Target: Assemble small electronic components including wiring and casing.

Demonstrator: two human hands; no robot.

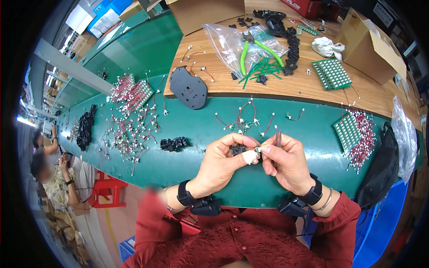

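Note:
My left hand [223, 156] pinches a small black plastic part [237, 149]; a white covering wraps its thumb tip. Close against it, my right hand [288, 161] has thumb and fingers closed on a small wired circuit board [258, 151]. Its wires [278, 136] rise above the right fingers. The two hands nearly meet over the green bench, and the fingers partly hide both pieces. Just beyond them lie several loose wired boards [241, 119] with red leads. A cluster of black plastic parts [174, 144] sits left of my left hand.
Piles of wired boards [134, 120] spread at left. A board panel [347, 134] with red wires lies right, by a black mesh bag [382, 165]. On the wooden board are green-handled cutters [263, 47], a dark plastic shell [188, 88] and a carton [371, 49]. People [60, 178] sit far left.

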